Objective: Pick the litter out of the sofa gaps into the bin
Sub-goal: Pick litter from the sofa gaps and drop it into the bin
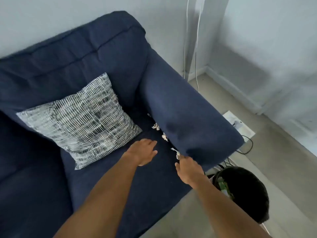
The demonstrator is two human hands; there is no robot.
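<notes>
Step in hand, as judged: drawing the nearest scrap of litter out of the gap between the seat cushion (130, 177) and the armrest (188, 109) of the navy sofa (85, 54).

The right hand (189, 170) is at the front end of the gap, fingers closed to a narrow pinch at the nearest paper scrap (176, 152); the scrap meets the fingertips, but whether it is fully gripped cannot be told. The left hand (144, 152) lies flat and wide on the seat cushion, holding nothing, beside the patterned pillow (80, 121).

To do this well: the left hand should press the cushion down and away from the armrest so the gap opens; the right should take the scrap low, near where it enters the gap, and pull slowly, since crumpled paper looks likely to tear. The bin (243, 191), dark-lined, stands on the floor just right of the sofa's front corner, so the carry is short.

Condition of litter: small white crumpled pieces, seemingly paper or tissue. Besides the nearest, two more scraps (156, 126) (165, 136) sit further back along the same gap, partly wedged, with a fainter fleck beyond them. The task appears to have most of its picking ahead
</notes>
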